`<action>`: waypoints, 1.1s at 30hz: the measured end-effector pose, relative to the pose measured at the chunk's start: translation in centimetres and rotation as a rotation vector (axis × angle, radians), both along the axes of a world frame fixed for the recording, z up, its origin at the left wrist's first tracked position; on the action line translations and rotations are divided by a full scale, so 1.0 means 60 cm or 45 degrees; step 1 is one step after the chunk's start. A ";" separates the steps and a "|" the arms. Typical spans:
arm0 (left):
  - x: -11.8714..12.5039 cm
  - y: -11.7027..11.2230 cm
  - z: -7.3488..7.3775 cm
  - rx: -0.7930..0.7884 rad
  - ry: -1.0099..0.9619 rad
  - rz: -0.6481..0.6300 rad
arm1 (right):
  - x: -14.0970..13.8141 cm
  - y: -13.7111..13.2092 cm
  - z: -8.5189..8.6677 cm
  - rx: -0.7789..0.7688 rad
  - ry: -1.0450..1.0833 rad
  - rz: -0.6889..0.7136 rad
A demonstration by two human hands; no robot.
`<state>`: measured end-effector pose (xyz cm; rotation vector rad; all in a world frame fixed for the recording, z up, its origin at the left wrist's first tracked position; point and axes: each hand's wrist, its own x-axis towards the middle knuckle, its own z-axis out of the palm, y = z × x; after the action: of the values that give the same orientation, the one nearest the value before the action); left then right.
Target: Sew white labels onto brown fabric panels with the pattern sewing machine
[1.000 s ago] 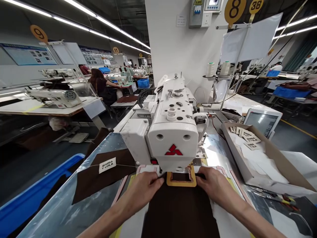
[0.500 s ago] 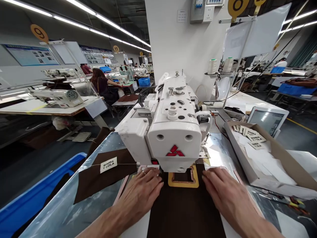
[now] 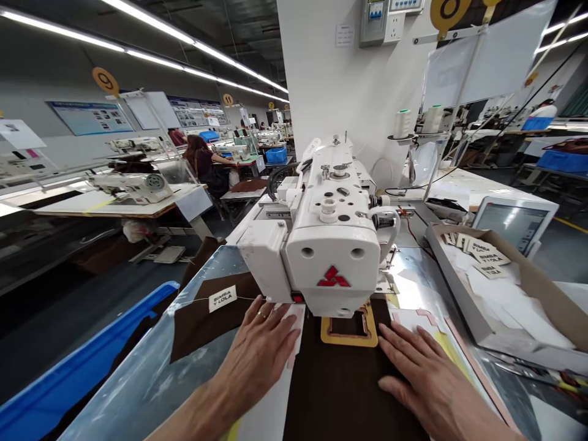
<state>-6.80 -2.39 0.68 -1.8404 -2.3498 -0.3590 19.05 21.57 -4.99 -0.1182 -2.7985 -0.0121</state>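
Observation:
A dark brown fabric piece (image 3: pixel 340 392) lies flat under the head of a white sewing machine (image 3: pixel 333 245). The machine's yellow rectangular frame (image 3: pixel 349 340) rests on this fabric. My left hand (image 3: pixel 264 343), wearing a ring, is spread over the white plate (image 3: pixel 271 398) left of the fabric, its fingertips close to the machine's base. On the other side, my right hand (image 3: pixel 427 367) lies with fingers stretched out along the fabric's right edge, thumb on the brown cloth. Neither hand grasps anything. Left of them lies another brown piece (image 3: pixel 197 334) bearing a white "BIMBA Y LOLA" label (image 3: pixel 223 298).
To the right stands a cardboard box (image 3: pixel 519 352) containing several labels and white papers, with a screen (image 3: pixel 514 223) behind it. A blue bin (image 3: pixel 92 367) sits below the metal table's left edge. Thread cones (image 3: pixel 402 124) stand at the back; a person (image 3: pixel 199 156) sits farther off.
The view has swung slightly left. My left hand has slid left off the brown fabric's edge and its fingers have spread. My right hand's fingers have spread and its thumb has moved out.

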 end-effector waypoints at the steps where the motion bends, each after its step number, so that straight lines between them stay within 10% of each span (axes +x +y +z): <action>1: 0.009 -0.008 -0.002 0.005 0.033 -0.063 | -0.004 0.000 -0.003 -0.037 -0.022 -0.042; 6: 0.026 -0.030 -0.032 -0.108 0.090 -0.297 | -0.008 -0.004 -0.005 -0.151 -0.081 -0.175; 15: -0.003 0.048 -0.036 -0.177 -0.047 -0.044 | -0.023 0.015 0.033 -0.210 -0.259 -0.210; 33: 0.012 -0.018 -0.050 -0.037 0.041 -0.226 | 0.007 0.016 0.040 -0.229 -0.172 -0.142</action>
<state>-6.10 -3.50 -2.32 -2.0587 -2.1881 -0.3125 19.44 22.51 -2.57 -0.3286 -2.9196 0.2124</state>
